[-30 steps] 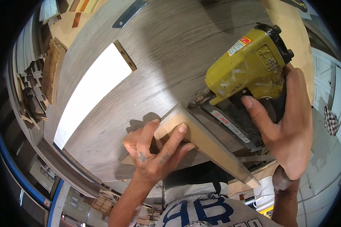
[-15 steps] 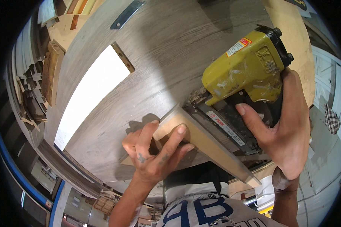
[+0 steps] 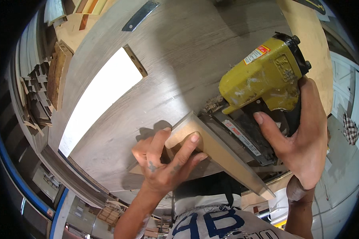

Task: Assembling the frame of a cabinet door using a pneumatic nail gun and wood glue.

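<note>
My right hand [image 3: 303,143] is wrapped round the grip of a scuffed yellow nail gun [image 3: 263,75], the thumb lying along its near side. The gun's nose points left and its dark magazine slopes down toward me. Its nose sits close to the far end of a tan board strip [image 3: 231,163] with grey edges; whether they touch, I cannot tell. The fingers of my left hand [image 3: 163,167] are closed over that strip's far end, with the thumb pressed on its tan face. Below them all spreads a grey wood-grain panel [image 3: 187,71].
A bright white board [image 3: 99,103] with a brown, holed end lies on the left of the panel. A dark strip [image 3: 141,16] lies beyond it. Stacked offcuts [image 3: 36,87] stand at the far left. A checked cloth [image 3: 350,128] hangs at the right.
The whole view has shifted slightly, so everything sits a little further right and lower. Both hands keep their holds on the nail gun and the board strip.
</note>
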`<action>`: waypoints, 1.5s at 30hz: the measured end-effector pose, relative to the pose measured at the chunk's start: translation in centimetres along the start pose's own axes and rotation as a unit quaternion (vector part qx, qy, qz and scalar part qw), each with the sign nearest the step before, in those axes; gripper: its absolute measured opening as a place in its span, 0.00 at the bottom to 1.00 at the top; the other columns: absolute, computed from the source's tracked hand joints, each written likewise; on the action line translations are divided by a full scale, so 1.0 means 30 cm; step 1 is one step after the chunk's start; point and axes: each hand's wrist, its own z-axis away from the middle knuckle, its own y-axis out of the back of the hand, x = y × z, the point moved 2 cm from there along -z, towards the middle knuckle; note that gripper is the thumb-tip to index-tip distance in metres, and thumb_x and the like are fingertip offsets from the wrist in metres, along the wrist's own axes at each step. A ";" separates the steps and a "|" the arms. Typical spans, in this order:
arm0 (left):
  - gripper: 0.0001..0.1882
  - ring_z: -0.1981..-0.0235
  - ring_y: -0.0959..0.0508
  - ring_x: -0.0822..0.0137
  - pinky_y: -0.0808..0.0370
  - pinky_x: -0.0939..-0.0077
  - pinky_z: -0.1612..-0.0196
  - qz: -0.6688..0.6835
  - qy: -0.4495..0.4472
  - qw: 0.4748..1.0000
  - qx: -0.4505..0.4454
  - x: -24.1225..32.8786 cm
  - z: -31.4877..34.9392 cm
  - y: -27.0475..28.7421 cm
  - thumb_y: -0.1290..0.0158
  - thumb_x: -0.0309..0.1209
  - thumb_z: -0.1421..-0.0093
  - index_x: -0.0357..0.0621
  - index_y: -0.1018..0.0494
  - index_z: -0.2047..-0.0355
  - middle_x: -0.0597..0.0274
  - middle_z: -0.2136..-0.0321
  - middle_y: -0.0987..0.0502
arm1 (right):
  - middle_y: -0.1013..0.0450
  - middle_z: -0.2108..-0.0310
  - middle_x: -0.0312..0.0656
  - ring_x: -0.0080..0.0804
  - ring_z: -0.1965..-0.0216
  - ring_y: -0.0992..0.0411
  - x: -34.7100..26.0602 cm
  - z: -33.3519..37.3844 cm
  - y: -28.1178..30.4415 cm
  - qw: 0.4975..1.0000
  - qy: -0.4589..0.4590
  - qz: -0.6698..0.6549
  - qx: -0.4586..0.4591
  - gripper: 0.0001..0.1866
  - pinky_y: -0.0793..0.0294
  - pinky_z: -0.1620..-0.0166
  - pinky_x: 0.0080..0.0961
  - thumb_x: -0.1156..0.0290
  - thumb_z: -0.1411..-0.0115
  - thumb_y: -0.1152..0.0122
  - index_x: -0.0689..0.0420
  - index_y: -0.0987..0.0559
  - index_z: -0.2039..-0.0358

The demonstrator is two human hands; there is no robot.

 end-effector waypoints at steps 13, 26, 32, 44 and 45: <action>0.30 0.53 0.35 0.56 0.36 0.66 0.53 0.010 -0.003 1.000 0.006 0.002 -0.007 0.006 0.31 0.48 0.53 0.62 0.22 0.47 0.52 0.52 0.30 | 0.25 0.57 0.55 0.41 0.57 0.24 -0.003 -0.006 0.000 0.998 -0.030 -0.047 -0.017 0.34 0.27 0.50 0.30 0.74 0.51 0.30 0.69 0.32 0.45; 0.30 0.57 0.34 0.56 0.36 0.65 0.54 0.026 0.001 0.999 0.028 0.006 -0.015 0.006 0.30 0.44 0.54 0.59 0.21 0.48 0.50 0.54 0.27 | 0.27 0.60 0.60 0.59 0.57 0.26 0.020 -0.011 -0.010 0.999 0.032 -0.006 -0.010 0.35 0.26 0.53 0.38 0.67 0.51 0.29 0.72 0.33 0.47; 0.29 0.58 0.32 0.57 0.35 0.66 0.57 0.048 -0.015 0.996 0.067 0.011 -0.041 0.008 0.30 0.42 0.54 0.58 0.21 0.49 0.49 0.54 0.27 | 0.27 0.58 0.60 0.59 0.56 0.26 0.020 -0.026 0.024 0.998 0.061 -0.020 0.009 0.36 0.27 0.52 0.39 0.63 0.49 0.28 0.71 0.33 0.46; 0.23 0.54 0.31 0.54 0.34 0.60 0.52 0.036 -0.020 0.990 0.135 0.052 -0.008 0.055 0.36 0.43 0.47 0.57 0.21 0.50 0.55 0.49 0.31 | 0.38 0.41 0.60 0.60 0.39 0.41 0.114 0.284 -0.008 0.974 0.194 0.053 0.107 0.39 0.42 0.37 0.49 0.56 0.43 0.33 0.65 0.35 0.38; 0.23 0.54 0.31 0.54 0.34 0.60 0.52 0.032 -0.014 0.987 0.157 0.046 -0.002 0.057 0.36 0.43 0.47 0.57 0.21 0.50 0.55 0.49 0.31 | 0.40 0.40 0.62 0.62 0.40 0.39 0.131 0.421 -0.051 0.980 0.187 0.041 0.060 0.43 0.40 0.39 0.51 0.55 0.47 0.30 0.63 0.37 0.36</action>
